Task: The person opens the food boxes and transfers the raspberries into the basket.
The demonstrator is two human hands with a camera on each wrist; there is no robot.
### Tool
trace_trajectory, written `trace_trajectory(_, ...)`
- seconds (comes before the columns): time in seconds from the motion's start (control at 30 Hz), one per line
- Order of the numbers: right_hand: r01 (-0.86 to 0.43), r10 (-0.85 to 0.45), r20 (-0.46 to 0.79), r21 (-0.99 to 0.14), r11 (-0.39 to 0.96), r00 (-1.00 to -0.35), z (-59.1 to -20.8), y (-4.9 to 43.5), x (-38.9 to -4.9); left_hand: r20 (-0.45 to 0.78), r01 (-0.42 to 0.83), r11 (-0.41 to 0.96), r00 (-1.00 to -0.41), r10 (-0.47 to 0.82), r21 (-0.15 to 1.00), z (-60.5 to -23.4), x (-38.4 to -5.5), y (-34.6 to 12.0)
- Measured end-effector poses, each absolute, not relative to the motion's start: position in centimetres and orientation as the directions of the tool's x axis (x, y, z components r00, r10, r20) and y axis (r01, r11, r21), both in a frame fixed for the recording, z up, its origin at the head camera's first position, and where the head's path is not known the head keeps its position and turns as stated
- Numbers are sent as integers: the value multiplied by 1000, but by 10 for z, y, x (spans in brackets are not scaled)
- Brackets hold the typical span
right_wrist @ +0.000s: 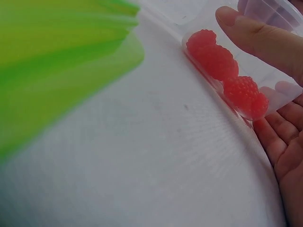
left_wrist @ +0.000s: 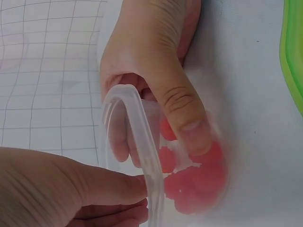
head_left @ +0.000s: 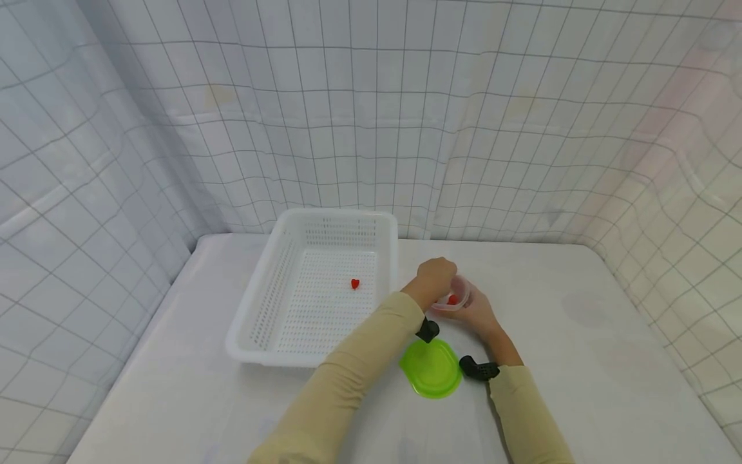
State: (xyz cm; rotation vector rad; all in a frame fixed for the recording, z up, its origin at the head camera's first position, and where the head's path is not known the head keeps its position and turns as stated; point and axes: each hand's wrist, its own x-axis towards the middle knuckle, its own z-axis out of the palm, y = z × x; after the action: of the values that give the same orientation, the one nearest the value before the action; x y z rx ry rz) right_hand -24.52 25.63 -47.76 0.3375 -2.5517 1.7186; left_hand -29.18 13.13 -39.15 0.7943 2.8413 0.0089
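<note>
My right hand (head_left: 478,312) grips a clear plastic container (left_wrist: 149,142) low over the table, thumb on one side and fingers round the other. The container is tilted, its open mouth towards my left hand (head_left: 435,280). Several red raspberries (right_wrist: 215,59) lie together inside against the lower wall. My left hand reaches across to the container's mouth. In the left wrist view its thumb and curled fingers come close together right at the rim; their tips are partly hidden, and I cannot tell whether they hold a raspberry.
A green lid (head_left: 431,368) lies on the white table (head_left: 580,361) between my forearms. Left of my hands stands a white perforated basket (head_left: 263,357) with one small red berry-like piece (head_left: 355,283) in it. Grid-patterned white curtains (head_left: 371,129) enclose the back and sides.
</note>
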Motion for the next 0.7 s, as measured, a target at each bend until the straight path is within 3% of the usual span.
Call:
trace_trajectory(0.23,-227,-146,185,-903,364,-972,-499,264,-256,-209,483,875,-852,480,37,-399,-290,133)
trace_trajectory(0.7,-203,-117,172,-905,372,-978,-507,266,-261,-233,481,876,-850,472,21,-404,-287,139)
